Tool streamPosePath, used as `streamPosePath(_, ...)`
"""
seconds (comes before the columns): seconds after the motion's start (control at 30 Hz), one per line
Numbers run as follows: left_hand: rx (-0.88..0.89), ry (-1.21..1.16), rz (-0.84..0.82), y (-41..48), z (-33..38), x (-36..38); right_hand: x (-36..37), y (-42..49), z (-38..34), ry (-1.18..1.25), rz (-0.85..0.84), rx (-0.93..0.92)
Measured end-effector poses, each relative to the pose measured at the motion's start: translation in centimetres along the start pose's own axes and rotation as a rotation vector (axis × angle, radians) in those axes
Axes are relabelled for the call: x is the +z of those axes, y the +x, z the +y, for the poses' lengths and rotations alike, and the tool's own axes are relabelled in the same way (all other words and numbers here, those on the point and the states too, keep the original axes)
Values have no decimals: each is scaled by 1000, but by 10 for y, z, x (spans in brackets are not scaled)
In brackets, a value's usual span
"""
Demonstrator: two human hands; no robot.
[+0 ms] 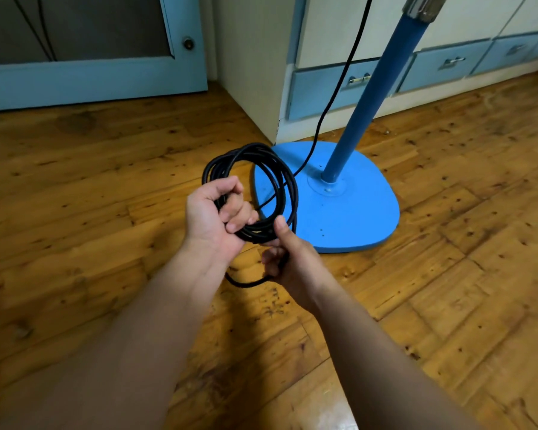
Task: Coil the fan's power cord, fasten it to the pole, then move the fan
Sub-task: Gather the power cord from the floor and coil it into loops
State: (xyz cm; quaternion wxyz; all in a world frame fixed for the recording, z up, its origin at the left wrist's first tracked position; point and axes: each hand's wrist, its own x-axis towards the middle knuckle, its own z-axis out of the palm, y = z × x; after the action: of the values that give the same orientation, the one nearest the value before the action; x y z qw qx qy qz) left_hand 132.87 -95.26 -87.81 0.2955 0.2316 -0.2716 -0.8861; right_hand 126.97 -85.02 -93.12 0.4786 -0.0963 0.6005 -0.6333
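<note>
The fan's black power cord (288, 184) is wound into a round coil of several loops, held above the wooden floor just left of the fan's blue base (354, 212). My left hand (213, 212) grips the coil's lower left side with curled fingers. My right hand (288, 259) pinches the bottom of the coil, thumb on top, and a short loose end of cord curves out below it. The free length of cord rises from the coil past the base toward the top of the frame, left of the blue pole (370, 97), which leans up to a chrome collar (420, 7).
A cream cabinet with blue drawers (323, 88) stands right behind the fan base. A blue-framed door (106, 79) is at the back left. Wooden parquet floor (75, 181) spreads around the base on the left, front and right.
</note>
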Motion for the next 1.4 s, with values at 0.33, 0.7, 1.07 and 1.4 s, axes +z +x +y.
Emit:
streamPosePath(0.33,-53,66,67,-2,-22,5,6,6,-22,349,42,195)
streamPosePath(0.7,-51,656,220,-1,-45,-5,-18,7,-32,242,431,-100)
streamPosePath(1.07,508,2038,157,-8,-11,-4,-20,-2,-43,-1005,281,-369)
streamPosePath(1.4,515,2330,-290,-13,-23,-5,-9,-9,-33,-1264,61,-514)
